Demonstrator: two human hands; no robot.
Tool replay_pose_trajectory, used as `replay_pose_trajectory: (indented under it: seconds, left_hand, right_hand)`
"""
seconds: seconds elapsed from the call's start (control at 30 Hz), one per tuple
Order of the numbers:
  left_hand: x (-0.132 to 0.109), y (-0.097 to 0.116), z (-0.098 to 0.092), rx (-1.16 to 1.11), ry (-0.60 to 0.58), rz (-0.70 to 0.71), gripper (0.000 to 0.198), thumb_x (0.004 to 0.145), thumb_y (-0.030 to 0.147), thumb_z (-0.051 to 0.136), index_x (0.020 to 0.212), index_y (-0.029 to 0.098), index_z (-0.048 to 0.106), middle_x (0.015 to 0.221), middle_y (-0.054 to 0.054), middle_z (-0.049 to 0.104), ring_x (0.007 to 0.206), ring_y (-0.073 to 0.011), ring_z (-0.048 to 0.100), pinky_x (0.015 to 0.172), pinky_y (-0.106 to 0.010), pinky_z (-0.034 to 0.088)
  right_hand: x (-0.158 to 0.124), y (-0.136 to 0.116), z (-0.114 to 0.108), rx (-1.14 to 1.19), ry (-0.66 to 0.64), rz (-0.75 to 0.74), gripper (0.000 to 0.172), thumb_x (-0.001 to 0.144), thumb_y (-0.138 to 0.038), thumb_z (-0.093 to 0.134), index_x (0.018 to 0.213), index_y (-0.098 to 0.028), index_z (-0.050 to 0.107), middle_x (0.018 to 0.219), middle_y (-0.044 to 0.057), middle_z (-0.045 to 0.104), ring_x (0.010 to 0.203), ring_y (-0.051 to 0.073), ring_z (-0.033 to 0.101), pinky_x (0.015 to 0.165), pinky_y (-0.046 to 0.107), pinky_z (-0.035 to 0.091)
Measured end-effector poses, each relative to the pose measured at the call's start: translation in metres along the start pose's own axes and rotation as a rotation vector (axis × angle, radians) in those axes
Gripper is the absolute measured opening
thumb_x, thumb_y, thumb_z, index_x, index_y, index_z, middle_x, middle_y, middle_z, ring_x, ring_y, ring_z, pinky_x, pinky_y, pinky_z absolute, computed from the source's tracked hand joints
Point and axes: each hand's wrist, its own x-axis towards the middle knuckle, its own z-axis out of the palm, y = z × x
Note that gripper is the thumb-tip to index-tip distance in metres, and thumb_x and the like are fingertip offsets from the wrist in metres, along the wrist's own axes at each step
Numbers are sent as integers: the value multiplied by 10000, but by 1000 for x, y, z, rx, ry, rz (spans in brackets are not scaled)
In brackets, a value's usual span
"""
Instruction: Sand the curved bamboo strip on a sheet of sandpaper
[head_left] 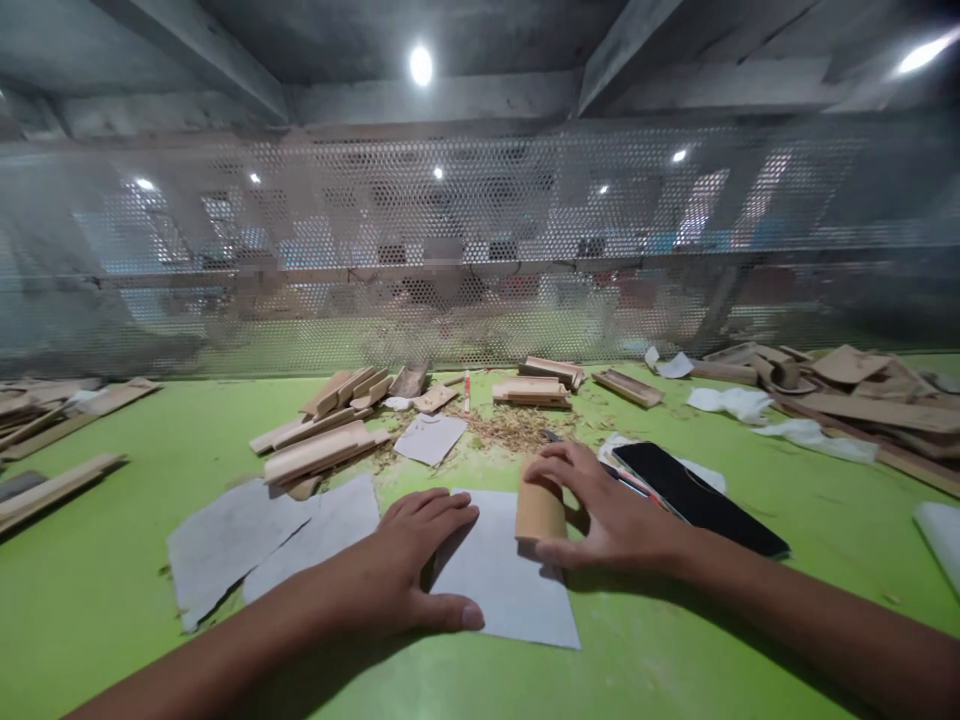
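L hand [424, 560] rested on white paper [517, 595], thumb spread from fingers; R hand [607, 505] was clamped on curved wood pc [538, 508], over paper, just L of R palm. Risks (judged): rounded pc could've rolled if grip eased; paper could've skidded w/ light L-hand pressure; black slab [697, 495], just beyond R wrist, could've been knocked if arm swung outward

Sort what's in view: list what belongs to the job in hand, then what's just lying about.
In hand:
Curved wooden piece, held by the right hand
White sheet beneath it, touched by the left hand

Seemingly just lying about:
Black flat object
Torn paper at left
Wood shavings
Crumpled white scrap at right
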Motion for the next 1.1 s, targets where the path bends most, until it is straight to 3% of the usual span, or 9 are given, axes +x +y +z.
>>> replay_pose_trajectory:
  seconds: [0.1,0.17,0.37,0.43,0.73,0.87,1.03,1.1]
  left_hand:
    - [0,-2,1,-23,10,-2,995,815,743,749,1608,252,401,1667,-121,355,1535,-423,244,1234,-590,249]
    - [0,-3,2,-27,5,-7,999,818,749,743,1612,255,391,1673,-112,344,1541,-415,233,1239,-585,245]
    - [1,-2,2,-20,-19,-31,1012,822,761,729,1621,255,369,1686,-99,319,1551,-407,207,1248,-582,229]
    - [1,-2,1,-19,-35,-38,1020,827,764,721,1627,251,352,1693,-94,303,1558,-397,190,1251,-577,224]
    - [2,-1,2,-24,-45,-67,1017,830,737,739,1626,242,345,1691,-109,299,1557,-402,178,1253,-577,213]
    - [2,-2,1,-63,-18,-12,1018,818,754,740,1613,242,363,1664,-128,338,1537,-411,224,1244,-582,232]
    - [2,-5,-2,-87,-69,-30,1199,738,823,752,1657,253,236,1722,-150,167,1560,-457,97,1238,-632,176]
    - [2,-5,-3,-72,-82,-54,1219,737,792,778,1664,253,198,1710,-157,208,1550,-462,138,1232,-641,189]
  right_hand:
    - [1,3,-6,299,152,6,690,841,-691,677,1393,-314,504,1482,127,449,1368,397,438,1145,628,349]
    - [1,0,-5,536,181,48,690,871,-749,593,1403,-326,478,1494,124,499,1365,396,480,1142,644,357]
    - [3,-18,7,1453,30,334,807,938,-809,335,1347,-141,528,1300,224,677,1172,380,693,1136,594,427]
    - [2,-22,8,1590,-26,386,830,939,-803,340,1361,-112,525,1287,240,689,1141,397,713,1127,609,430]
    - [0,-22,6,1691,-90,335,842,940,-789,379,1438,-115,463,1307,243,700,1128,423,722,1138,646,395]
    - [-1,-25,1,1654,-88,343,819,985,-741,339,1455,-79,449,1315,267,692,1123,419,727,1125,637,428]
    - [2,-17,-13,1552,79,325,828,1018,-697,295,1482,-22,415,1326,308,675,1116,410,734,1094,597,493]
    - [3,-12,-16,1527,147,304,823,1017,-691,311,1510,-37,388,1322,298,681,1108,403,738,1062,585,528]
